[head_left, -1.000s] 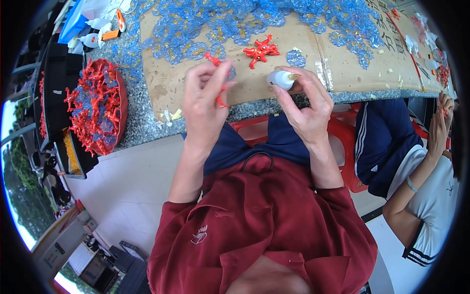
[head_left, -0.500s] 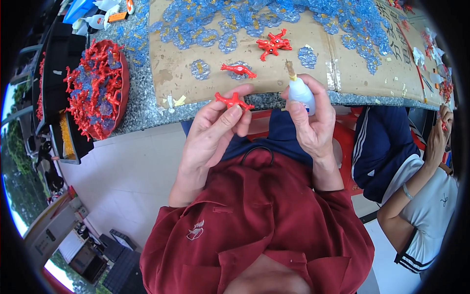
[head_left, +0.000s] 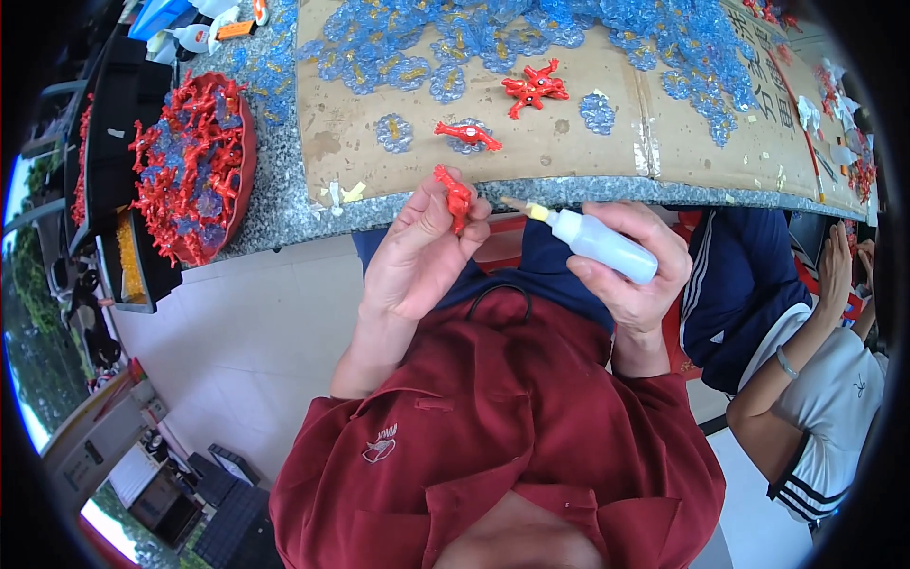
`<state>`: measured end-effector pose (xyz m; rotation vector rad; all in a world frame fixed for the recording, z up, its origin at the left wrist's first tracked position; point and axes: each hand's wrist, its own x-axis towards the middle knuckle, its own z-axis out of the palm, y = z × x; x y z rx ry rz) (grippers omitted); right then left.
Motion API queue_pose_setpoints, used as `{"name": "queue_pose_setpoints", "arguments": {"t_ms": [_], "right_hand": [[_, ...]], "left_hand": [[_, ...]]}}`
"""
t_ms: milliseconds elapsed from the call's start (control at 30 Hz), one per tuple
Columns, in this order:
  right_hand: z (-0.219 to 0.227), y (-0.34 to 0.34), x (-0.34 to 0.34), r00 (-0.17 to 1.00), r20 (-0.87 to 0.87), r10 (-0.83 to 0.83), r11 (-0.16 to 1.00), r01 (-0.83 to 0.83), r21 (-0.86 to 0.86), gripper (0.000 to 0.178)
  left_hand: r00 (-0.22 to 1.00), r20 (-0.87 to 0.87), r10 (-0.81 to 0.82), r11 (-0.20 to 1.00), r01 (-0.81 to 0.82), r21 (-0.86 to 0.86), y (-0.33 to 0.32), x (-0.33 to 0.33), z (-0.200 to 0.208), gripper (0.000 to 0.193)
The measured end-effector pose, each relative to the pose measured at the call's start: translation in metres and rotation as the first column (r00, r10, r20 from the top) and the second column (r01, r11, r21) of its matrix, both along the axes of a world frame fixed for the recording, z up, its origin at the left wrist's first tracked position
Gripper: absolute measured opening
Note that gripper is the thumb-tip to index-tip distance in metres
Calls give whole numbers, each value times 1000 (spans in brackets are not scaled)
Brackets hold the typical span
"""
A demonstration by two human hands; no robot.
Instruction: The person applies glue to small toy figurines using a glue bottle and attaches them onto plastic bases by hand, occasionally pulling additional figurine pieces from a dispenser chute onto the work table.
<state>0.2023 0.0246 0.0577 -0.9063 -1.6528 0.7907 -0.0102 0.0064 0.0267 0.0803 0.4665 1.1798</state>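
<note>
Between the thumb and fingers of my left hand (head_left: 417,242) is a small red plastic figure (head_left: 457,201), held on end near the table edge. My right hand (head_left: 645,256) grips a white squeeze bottle (head_left: 607,245), tilted so its yellow-collared brownish tip points left toward the figure, a short gap apart. Beyond my hands, a red figure (head_left: 469,136) lies on a clear blue flower-shaped disc. Farther back sits a small cluster of red figures (head_left: 535,88). Single blue discs lie at either side, one left (head_left: 393,133) and one right (head_left: 597,114).
Cardboard (head_left: 607,156) covers the granite tabletop (head_left: 275,204); a heap of blue discs (head_left: 531,28) spreads along its back. At left stands a red basin (head_left: 248,152) full of red figures and blue pieces, beside black bins (head_left: 109,142). Another person (head_left: 806,389) sits at the right.
My left hand has turned the red figure from lying sideways to on end. The bottle has swung from upright to tilted, its tip now lower and pointing left.
</note>
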Motion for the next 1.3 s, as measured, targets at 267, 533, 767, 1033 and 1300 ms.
{"name": "queue_pose_setpoints", "arguments": {"t_ms": [267, 533, 767, 1033, 1300], "right_hand": [[-3, -3, -9, 997, 78, -8, 999, 12, -53, 36], [-1, -2, -10, 992, 124, -14, 999, 20, -47, 36], [2, -3, -5, 994, 106, 16, 999, -10, -54, 34], [1, -3, 0, 995, 99, -2, 994, 13, -112, 33], [-23, 31, -18, 976, 158, -149, 988, 153, -15, 34]], "left_hand": [[978, 209, -18, 992, 44, -121, -1, 7, -6, 23], [989, 138, -52, 995, 64, -78, -1, 8, -5, 24], [993, 99, -64, 996, 70, -56, -3, 10, -9, 29], [994, 81, -77, 996, 80, -29, -3, 11, -12, 28], [994, 91, -62, 997, 66, -45, -4, 8, -9, 23]]}}
